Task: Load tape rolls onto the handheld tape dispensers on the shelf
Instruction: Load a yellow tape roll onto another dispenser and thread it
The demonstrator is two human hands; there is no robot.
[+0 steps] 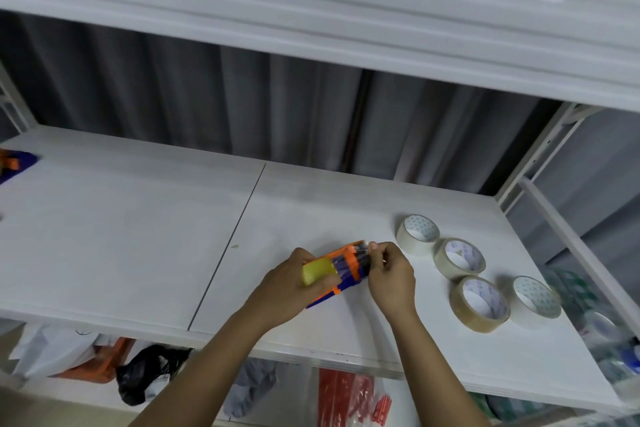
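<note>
Clearly the left hand (289, 282) clenches the dispenser (337, 272) while the right hand (389, 272) pinches tape at its far end; loose tape could stick crooked.

The shelf (138, 236) lies open across its whole left and middle — bare white board from the seam (228, 246) out to a second dispenser (14, 163) at the far left edge. To the right, four tape rolls (460, 258) crowd in a loose cluster, close together, narrowing any approach from that side. Both hands, left hand (287, 288) and right hand (391, 274), and the dispenser (346, 267) they hold fill the front middle. The upper shelf (311, 28) caps the headroom; a post (540, 156) bounds the right.
</note>
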